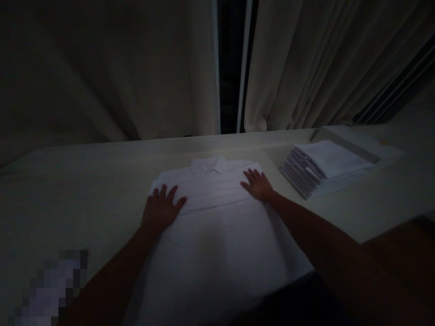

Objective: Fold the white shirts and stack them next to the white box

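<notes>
- Dim light covers the pale surface (pixel 98 194), and the white shirt (pixel 222 231) lies flat on it, its body spread towards the person and its collar away.
- Nearest, the shirt's lower body looks light and soft; it should crease easily and slide as one sheet if pushed. Its side edges, taken with both hands, seem the safest hold.
- Farther up, a folded band (pixel 212 197) crosses the chest; its layers look loose and likely to slip apart unless pinned at both ends.
- Left hand (pixel 162 212) lies palm down on the band's left end, fingers (pixel 163 192) spread, gripping nothing.
- Right hand (pixel 259 184) rests likewise on the right end, fingers (pixel 250 172) extended and parted, pressing without pinching.
- Beyond them, the collar (pixel 210 165) stands up slightly, probably the stiffest part and a good guide for keeping things square.
- Right of it, well apart, sits a stack (pixel 331 160) of folded white pieces.
- Behind everything hang curtains (pixel 288 59).
</notes>
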